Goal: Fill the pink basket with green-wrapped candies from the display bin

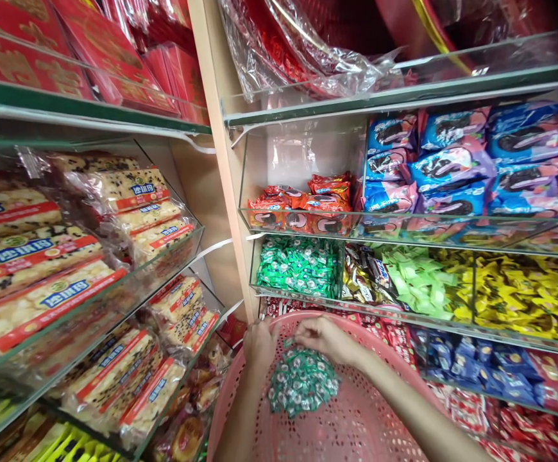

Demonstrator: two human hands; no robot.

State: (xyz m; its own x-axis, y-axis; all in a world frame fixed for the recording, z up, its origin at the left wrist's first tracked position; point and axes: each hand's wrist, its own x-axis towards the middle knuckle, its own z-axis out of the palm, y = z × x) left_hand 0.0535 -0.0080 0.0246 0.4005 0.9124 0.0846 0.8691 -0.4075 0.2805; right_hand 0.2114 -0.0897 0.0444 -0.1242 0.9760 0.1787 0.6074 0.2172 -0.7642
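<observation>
A pink perforated plastic basket (356,410) tilts below the shelves, a heap of green-wrapped candies (303,382) inside it. At its far left rim, my left hand (260,343) is closed over the edge, thumb on the inner side. My right hand (324,339) is over the far part of the heap with its fingertips drawn together; whether a candy is between them cannot be made out. Just beyond the rim, a glass shelf bin holds more green-wrapped candies (298,266).
Chocolate bars (365,273), pale green candies (418,279) and yellow candies (529,292) fill neighbouring bins. Blue cookie packs (452,160) sit above. Wrapped pastry bars (43,256) crowd the left shelves. A wooden post (219,147) divides the shelving; glass edges project near my arms.
</observation>
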